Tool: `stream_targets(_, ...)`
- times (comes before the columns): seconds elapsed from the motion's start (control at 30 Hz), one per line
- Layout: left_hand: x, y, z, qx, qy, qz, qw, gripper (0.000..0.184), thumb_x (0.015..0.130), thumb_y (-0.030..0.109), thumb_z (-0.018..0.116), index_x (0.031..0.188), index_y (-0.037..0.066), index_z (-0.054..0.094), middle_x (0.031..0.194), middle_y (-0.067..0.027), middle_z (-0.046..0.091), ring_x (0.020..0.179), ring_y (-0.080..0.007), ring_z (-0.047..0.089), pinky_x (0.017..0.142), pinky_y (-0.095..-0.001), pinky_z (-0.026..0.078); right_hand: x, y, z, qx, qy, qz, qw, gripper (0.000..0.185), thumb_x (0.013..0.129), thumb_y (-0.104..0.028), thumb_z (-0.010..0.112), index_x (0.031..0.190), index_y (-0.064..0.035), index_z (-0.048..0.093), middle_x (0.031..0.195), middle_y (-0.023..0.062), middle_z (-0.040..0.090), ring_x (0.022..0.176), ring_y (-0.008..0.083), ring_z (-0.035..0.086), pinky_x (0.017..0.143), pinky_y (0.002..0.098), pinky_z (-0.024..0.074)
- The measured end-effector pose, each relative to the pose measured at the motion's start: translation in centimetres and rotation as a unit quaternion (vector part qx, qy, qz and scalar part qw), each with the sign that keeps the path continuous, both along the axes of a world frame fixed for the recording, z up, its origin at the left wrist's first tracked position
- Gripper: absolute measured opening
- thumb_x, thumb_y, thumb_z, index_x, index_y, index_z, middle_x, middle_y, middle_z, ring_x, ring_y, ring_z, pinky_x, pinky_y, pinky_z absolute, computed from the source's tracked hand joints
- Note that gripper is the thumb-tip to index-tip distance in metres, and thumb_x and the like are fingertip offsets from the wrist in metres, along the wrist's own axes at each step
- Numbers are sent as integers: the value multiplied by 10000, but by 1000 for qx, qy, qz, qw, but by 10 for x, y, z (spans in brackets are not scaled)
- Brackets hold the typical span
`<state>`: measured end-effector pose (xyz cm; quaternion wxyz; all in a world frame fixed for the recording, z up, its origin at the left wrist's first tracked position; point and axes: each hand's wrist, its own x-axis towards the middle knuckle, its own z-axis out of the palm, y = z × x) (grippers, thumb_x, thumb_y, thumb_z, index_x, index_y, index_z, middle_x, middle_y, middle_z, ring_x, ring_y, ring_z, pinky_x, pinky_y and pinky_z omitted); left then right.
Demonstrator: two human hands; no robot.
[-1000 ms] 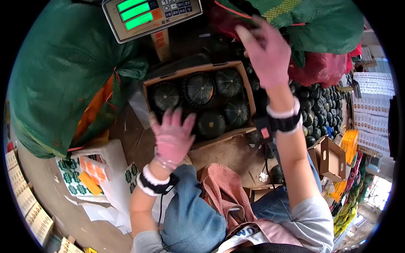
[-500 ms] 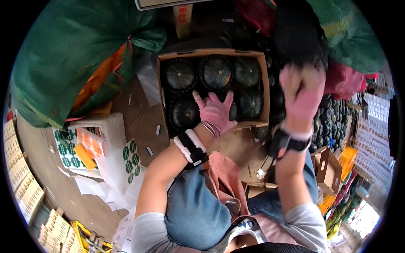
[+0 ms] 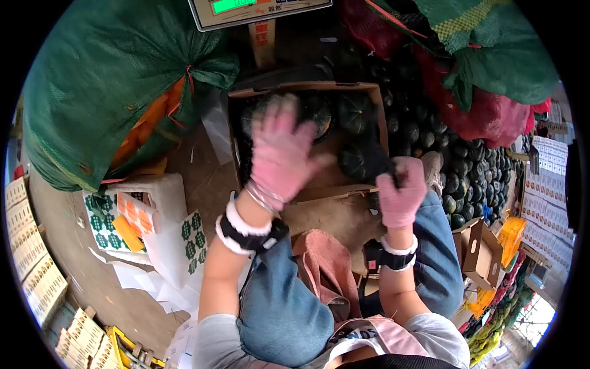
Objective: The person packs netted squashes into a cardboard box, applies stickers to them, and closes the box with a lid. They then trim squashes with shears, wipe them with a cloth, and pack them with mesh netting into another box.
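Note:
An open cardboard box holds dark green squashes; some wear black netting. My left hand, in a pink glove, is over the box's left half with fingers spread, blurred and holding nothing. It hides part of the squashes below. Bare cardboard shows at the box's lower middle. By the lower right corner, my right hand, also gloved in pink, is closed on dark netting. That netting lies beside the lower right squash; where one ends and the other starts is unclear.
A scale stands beyond the box. Large green sacks flank it left and right. Many loose squashes lie at right, near a smaller open carton. Sticker sheets and a white foam box are at left.
My right hand has come down and inward to the box's corner from the upper right. My left hand has lifted up and left off the lower middle squash, where bare cardboard now shows.

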<state>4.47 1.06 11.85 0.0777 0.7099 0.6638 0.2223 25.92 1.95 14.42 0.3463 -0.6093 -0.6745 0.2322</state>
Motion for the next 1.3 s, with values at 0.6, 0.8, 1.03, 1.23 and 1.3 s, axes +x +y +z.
stream_targets(0.6,-17,-49,-5,-264,-831,-13,489,208,835,149,596,970,-9,594,919,-8,603,804,-103,555,761,-245,443,-14,-18,-34,-85,40,220,971,283,569,35,654,846,-20,640,885,100,632,859,265,601,799,310,467)
stream_targets(0.8,-24,-59,-16,-192,-730,-130,644,272,848,174,619,1012,-43,609,1024,-91,625,935,-145,582,836,-270,453,-17,-30,-22,-465,516,162,701,322,630,100,612,931,-6,654,936,96,672,822,177,635,770,267,496)
stream_targets(1.03,-13,-57,-17,10,-453,-160,877,281,605,99,786,844,33,654,885,-76,618,907,-273,596,891,-353,446,-59,-39,-16,-337,424,183,821,401,721,80,510,1117,15,506,1018,63,570,1011,126,528,894,250,420)
stream_targets(1.23,-34,-60,-11,-236,-559,-312,731,229,748,184,723,877,38,603,833,-102,555,848,-240,580,838,-356,449,-37,-35,-28,-287,292,300,862,142,628,6,541,768,21,521,836,98,538,784,210,508,725,282,399)
stream_targets(1.3,-46,-63,-14,-380,-523,-412,642,241,818,203,661,941,5,600,915,-128,578,881,-214,569,789,-322,447,-33,-34,-19,-371,441,265,773,176,596,-3,536,770,14,522,785,95,533,760,215,511,725,283,406)
